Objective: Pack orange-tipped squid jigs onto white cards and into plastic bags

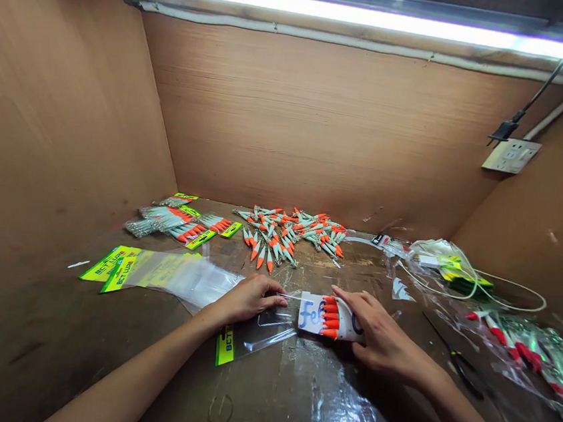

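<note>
My left hand (252,296) pinches the open edge of a clear plastic bag (268,336), which carries a yellow-green BCT LURE header (226,346). At the bag's mouth, my right hand (375,325) grips a white card (307,313) with blue handwriting. A row of several orange-tipped fishing lures (330,318) lies on this card, their orange ends pointing toward the bag. My right fingers and palm cover the rest of the lures. Whether the card's edge is inside the bag, I cannot tell.
Loose orange-and-white lures (284,231) are heaped at the back. Packed lures (174,221) and a fan of flat header bags (154,270) lie left. Right are pliers (463,371), red-tipped lures (528,351), a white cord (507,305) and plastic wrapping (432,254).
</note>
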Demonstrator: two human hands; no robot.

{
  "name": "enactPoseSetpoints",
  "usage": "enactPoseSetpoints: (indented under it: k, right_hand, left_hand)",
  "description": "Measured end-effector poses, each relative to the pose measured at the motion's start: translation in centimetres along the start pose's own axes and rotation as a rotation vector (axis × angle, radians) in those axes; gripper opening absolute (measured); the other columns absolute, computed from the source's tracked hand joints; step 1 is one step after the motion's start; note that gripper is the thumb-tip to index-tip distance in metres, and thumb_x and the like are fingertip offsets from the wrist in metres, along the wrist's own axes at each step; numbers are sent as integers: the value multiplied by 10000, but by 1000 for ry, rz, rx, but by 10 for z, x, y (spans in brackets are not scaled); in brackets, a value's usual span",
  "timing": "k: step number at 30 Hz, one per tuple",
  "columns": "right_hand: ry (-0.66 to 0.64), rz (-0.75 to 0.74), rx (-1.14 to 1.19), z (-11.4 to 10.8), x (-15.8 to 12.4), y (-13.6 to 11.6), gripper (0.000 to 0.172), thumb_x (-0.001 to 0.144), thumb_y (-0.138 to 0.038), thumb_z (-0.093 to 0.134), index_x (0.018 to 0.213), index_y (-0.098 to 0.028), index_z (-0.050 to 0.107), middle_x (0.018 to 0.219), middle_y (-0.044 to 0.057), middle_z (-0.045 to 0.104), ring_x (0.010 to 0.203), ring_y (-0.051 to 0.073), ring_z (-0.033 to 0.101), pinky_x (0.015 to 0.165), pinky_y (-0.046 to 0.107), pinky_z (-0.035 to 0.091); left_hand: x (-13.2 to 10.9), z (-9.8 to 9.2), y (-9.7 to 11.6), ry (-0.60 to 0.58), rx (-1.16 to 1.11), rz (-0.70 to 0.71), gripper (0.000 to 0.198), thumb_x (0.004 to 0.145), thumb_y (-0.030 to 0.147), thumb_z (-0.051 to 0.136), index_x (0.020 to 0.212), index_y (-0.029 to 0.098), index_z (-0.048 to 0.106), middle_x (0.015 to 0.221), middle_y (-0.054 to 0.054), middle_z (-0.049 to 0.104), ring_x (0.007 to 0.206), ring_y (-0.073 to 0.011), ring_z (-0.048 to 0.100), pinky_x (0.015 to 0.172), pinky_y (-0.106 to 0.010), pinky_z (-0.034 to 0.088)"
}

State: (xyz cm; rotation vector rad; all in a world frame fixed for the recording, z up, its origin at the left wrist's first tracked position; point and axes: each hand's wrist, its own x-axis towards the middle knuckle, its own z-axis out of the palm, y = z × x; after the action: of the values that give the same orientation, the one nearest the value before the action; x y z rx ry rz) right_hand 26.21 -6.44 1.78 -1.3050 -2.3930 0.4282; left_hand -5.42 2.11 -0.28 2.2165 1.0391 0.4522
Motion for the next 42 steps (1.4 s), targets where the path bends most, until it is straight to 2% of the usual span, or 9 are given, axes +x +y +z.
enactPoseSetpoints:
  k: [5, 8, 10, 14, 23, 27, 33, 39, 42]
  right_hand:
    - [-50, -33, 52, 6, -3, -12, 984, 640, 2, 521, 1551, -271, 269, 1394, 76, 507, 1263, 264, 428, 1097, 435, 368]
    - [-58, -31, 49, 6, -3, -14, 986, 650, -3, 529, 1554, -285, 255, 1413, 65, 493, 1271, 264, 415, 1110, 448, 350]
    - [-68, -25, 50, 7, -3, -15, 975, 664, -24, 545, 1555, -290, 252, 1426, 63, 485, 1272, 270, 412, 1116, 460, 339]
    - [-80, -17, 74, 9, -3, -19, 945, 685, -57, 566, 1552, -282, 263, 1412, 70, 490, 1264, 268, 425, 1103, 441, 356]
    - [-105, -45, 105, 19, 1, -29, 943, 720, -124, 619, 1565, -271, 228, 1401, 90, 494, 1239, 273, 453, 1080, 415, 376]
    - [-104, -58, 125, 25, 2, -36, 968, 743, -147, 623, 1581, -281, 157, 1463, 82, 450, 1274, 269, 434, 1096, 410, 364]
    - [-99, -42, 187, 32, 3, -30, 1040, 756, -197, 651, 1593, -280, 40, 1559, 92, 339, 1367, 273, 385, 1144, 426, 323]
    - [-105, -48, 213, 32, 4, -22, 1038, 756, -208, 663, 1592, -286, 53, 1607, 85, 266, 1423, 276, 335, 1172, 437, 290]
    - [-107, -41, 208, 32, 4, -21, 1035, 756, -211, 666, 1592, -291, 61, 1611, 81, 265, 1426, 279, 337, 1173, 439, 291]
  left_hand:
    - [1, 7, 3, 49, 108, 70, 384, 891, 494, 653, 1167, 233, 708, 918, -36, 741, 825, -192, 655, 708, -245, 425]
    - [-3, 9, 8, 167, 230, 179, 411, 838, 460, 734, 1185, 245, 683, 1052, -62, 691, 994, -233, 616, 832, -288, 439]
    - [-7, 11, 12, 209, 279, 180, 403, 821, 441, 757, 1164, 247, 671, 1044, -60, 670, 986, -236, 606, 822, -297, 441]
    - [-18, 15, 23, 106, 207, 97, 293, 882, 428, 691, 1104, 246, 633, 875, -2, 674, 768, -179, 619, 681, -256, 423]
    - [-22, 15, 41, -13, 51, 92, 264, 954, 452, 570, 1110, 239, 580, 819, 15, 649, 708, -160, 594, 640, -245, 402]
    - [-24, 14, 44, 17, 77, 119, 365, 870, 521, 661, 1078, 233, 579, 940, -13, 627, 793, -178, 589, 683, -260, 422]
    - [-28, 27, 47, 8, 232, 149, 710, 642, 683, 776, 1124, 226, 528, 1084, -69, 621, 951, -274, 598, 747, -319, 446]
    - [-31, 33, 50, 14, 411, 145, 342, 846, 524, 641, 961, 224, 524, 977, -40, 639, 871, -247, 617, 712, -311, 427]
    - [-33, 30, 56, 12, 490, 161, 246, 866, 440, 599, 957, 225, 523, 937, -32, 639, 836, -238, 623, 698, -313, 422]
